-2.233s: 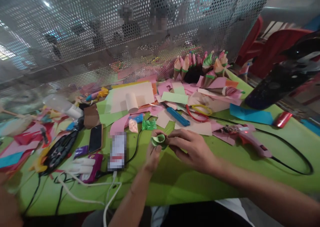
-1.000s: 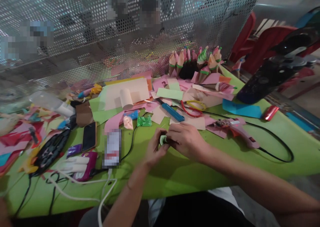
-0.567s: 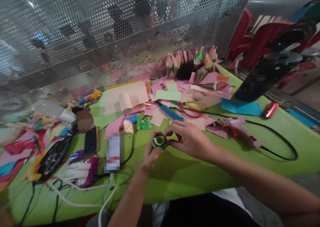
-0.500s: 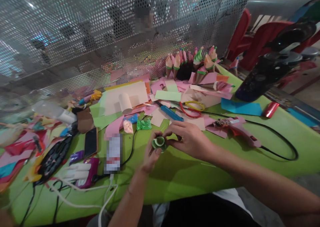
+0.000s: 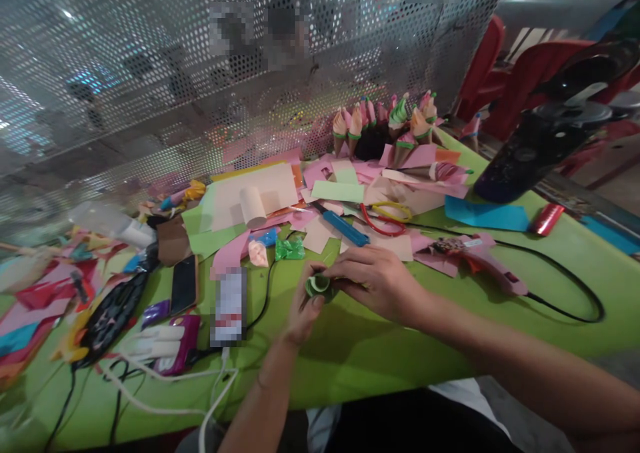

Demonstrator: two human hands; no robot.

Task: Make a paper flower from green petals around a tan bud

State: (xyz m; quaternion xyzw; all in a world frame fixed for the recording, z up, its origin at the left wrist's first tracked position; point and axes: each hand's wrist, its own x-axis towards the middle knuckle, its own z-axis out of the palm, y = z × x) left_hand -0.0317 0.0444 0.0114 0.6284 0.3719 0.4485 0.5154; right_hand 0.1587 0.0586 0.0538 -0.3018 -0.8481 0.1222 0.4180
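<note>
A small roll of light green paper point(image 5: 318, 284) stands with its spiral opening turned toward me, above the front middle of the table. My left hand point(image 5: 304, 314) is closed around it, the thumb pressed on the near side. At its right rim, the fingertips of my right hand point(image 5: 381, 278) are pinched on the paper edge; part of the contact is hidden behind the fingers. Beyond my hands lie a blue utility knife point(image 5: 346, 226) and scissors point(image 5: 385, 225) with red and yellow handles. A pink hot glue gun point(image 5: 493, 264) rests to the right.
Paper ice-cream cones point(image 5: 395, 123) cluster at the back, near coloured paper sheets point(image 5: 270, 180). A dark bottle point(image 5: 535, 150) and red cylinder point(image 5: 547, 219) stand right. Phones point(image 5: 229, 306), a power bank and cables crowd the left. A perforated metal screen point(image 5: 200, 73) closes off the back.
The roll's opening turned partly away about a second ago and faces me again now. My right fingers have come closer together over its right rim. The view has shifted slightly.
</note>
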